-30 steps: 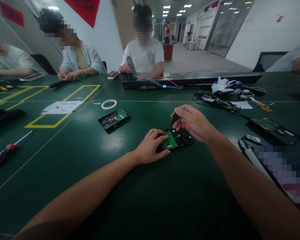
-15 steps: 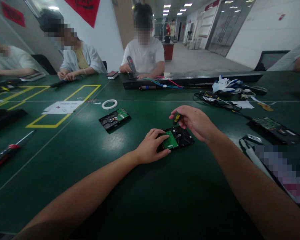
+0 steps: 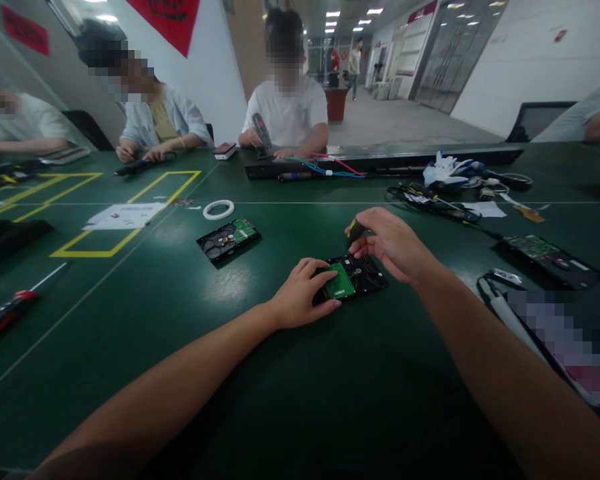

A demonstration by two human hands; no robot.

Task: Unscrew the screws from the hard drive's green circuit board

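Observation:
A hard drive (image 3: 366, 281) with a green circuit board lies flat on the dark green table in front of me. My left hand (image 3: 300, 292) grips its left end, thumb along the near edge and fingers over the board. Above the drive's far edge, my right hand (image 3: 391, 243) has its fingers closed around a short black and yellow screwdriver (image 3: 354, 233). The handle shows between thumb and fingers; the shaft and tip cannot be made out.
Left of the drive lies a second hard drive (image 3: 230, 240), with a white tape ring (image 3: 219, 210) behind it. A red and black screwdriver (image 3: 13, 313) rests far left. Another hard drive (image 3: 547, 260) and a cable bundle (image 3: 425, 200) are on the right. Co-workers sit across the table.
My right hand has turned slightly, and the screwdriver handle is now tilted differently between its fingers. My left hand and the hard drive stay put. A person in the background has moved right.

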